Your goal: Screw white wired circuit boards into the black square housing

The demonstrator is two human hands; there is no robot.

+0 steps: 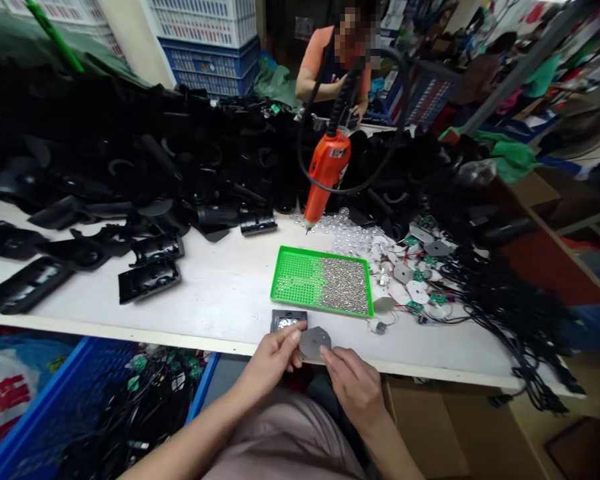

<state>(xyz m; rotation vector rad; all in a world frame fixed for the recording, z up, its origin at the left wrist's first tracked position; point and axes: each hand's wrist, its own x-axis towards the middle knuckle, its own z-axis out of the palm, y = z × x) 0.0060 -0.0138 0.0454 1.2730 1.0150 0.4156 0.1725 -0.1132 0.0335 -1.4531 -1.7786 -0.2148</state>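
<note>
Between my two hands, at the table's front edge, is a flat grey plate [314,343] with small holes and cut corners. My left hand [276,353] pinches its left side, and my right hand [353,383] has thumb and fingers closed on its right side. Just behind my left fingers lies a small black rectangular fixture [289,319] with shiny round parts on it. Beyond that sits a green tray [300,307], its right part filled with small metal screws [347,285]. An orange electric screwdriver [325,170] hangs tip down above the tray's far side.
Black plastic housings [150,280] are heaped along the back and left of the white table [220,287]. Clear small parts [350,230], wired circuit pieces [417,291] and black cables [505,313] lie right. A blue crate [65,400] stands below left. Another person [315,73] works opposite.
</note>
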